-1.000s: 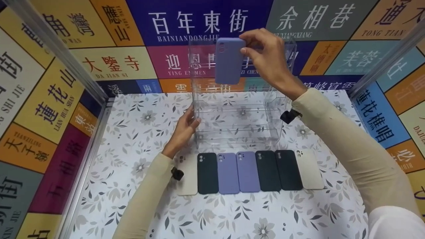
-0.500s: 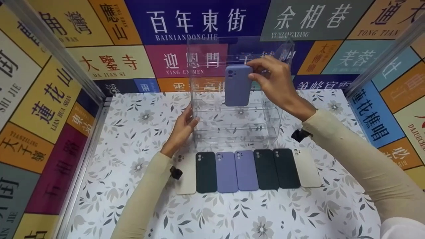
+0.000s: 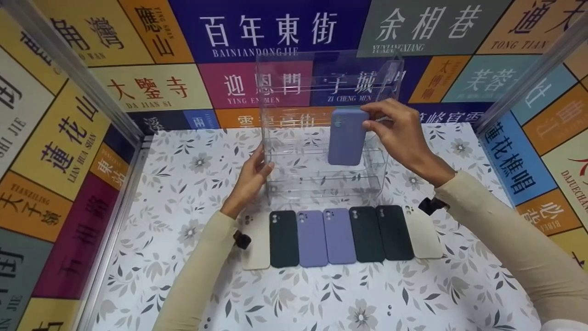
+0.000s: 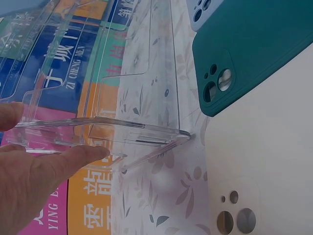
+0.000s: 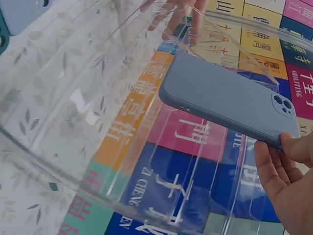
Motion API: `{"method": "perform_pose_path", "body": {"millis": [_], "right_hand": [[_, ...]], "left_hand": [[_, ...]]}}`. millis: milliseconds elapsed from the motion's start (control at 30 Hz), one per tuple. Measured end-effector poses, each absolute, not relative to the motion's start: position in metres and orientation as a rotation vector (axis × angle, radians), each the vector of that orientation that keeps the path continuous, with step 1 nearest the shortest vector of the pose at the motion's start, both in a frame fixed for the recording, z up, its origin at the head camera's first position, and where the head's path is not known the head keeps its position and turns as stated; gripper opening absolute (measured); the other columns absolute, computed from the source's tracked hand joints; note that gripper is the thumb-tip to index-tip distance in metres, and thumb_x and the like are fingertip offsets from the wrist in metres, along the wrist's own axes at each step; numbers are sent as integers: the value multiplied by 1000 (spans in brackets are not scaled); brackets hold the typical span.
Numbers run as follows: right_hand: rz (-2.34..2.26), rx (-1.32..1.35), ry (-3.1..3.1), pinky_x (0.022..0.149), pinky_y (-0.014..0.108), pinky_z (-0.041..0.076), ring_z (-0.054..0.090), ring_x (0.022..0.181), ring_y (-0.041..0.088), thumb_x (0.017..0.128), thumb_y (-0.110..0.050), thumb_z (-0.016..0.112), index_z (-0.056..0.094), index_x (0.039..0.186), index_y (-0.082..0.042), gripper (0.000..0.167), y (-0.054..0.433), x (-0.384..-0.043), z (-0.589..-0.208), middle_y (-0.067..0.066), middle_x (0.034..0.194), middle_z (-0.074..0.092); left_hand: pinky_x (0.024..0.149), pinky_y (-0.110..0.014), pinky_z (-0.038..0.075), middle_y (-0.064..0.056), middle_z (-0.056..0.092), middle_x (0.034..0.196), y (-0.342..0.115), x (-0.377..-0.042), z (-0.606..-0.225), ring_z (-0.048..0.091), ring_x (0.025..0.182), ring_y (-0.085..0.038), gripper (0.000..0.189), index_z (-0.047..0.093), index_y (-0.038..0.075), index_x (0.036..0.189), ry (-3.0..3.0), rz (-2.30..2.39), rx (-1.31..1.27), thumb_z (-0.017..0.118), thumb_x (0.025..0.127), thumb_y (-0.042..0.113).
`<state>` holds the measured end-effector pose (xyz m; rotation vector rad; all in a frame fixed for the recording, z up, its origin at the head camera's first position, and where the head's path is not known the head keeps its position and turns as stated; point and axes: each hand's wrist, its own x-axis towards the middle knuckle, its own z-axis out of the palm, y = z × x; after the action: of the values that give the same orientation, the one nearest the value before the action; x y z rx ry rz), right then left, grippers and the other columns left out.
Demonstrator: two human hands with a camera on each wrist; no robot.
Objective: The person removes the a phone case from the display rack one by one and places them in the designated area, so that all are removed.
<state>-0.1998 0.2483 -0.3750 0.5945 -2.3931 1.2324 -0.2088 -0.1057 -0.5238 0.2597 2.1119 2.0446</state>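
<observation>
My right hand pinches a lavender-blue phone case by its upper right edge. The case hangs upright in front of a clear stepped display rack, overlapping its right half in the head view. In the right wrist view the phone case has its camera cutouts near my fingertips. My left hand grips the left side panel of the rack. The left wrist view has my fingers on both sides of the panel's edge.
A row of phone cases lies in front of the rack: a cream case at left, a dark green case, lavender cases, more dark ones, and another cream case at right. Sign-covered walls enclose the flower-patterned tabletop.
My right hand has lowered the lavender-blue phone case and shifted it to the right, from the rack's top toward its lower steps. My left hand stays on the rack's side.
</observation>
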Motion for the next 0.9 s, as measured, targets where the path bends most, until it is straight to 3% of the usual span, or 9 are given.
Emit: {"method": "perform_pose_path", "body": {"millis": [233, 567, 900], "right_hand": [[1281, 567, -2414, 89, 19, 62, 70, 104, 7, 97, 9, 77, 79, 130, 1, 33, 264, -186, -389, 17, 115, 74], [1256, 515, -2491, 85, 11, 58, 70, 101, 11, 98, 5, 78, 81, 130, -5, 33, 281, -169, -413, 14, 112, 75], [1273, 433, -2532, 84, 12, 59, 70, 100, 4, 98, 7, 78, 82, 129, -4, 34, 305, -153, -437, 13, 114, 78]], "left_hand": [[123, -64, 43, -21, 34, 176, -107, -208, -524, 50, 154, -40, 75, 16, 13, 178, 2104, 2054, 304, 55, 115, 7], [124, -63, 42, -20, 37, 175, -107, -209, -523, 51, 153, -39, 75, 18, 18, 179, 2120, 2036, 258, 55, 114, 7], [124, -59, 44, -23, 35, 176, -105, -209, -524, 50, 154, -41, 75, 19, 15, 178, 2114, 2053, 257, 56, 114, 6]]}}
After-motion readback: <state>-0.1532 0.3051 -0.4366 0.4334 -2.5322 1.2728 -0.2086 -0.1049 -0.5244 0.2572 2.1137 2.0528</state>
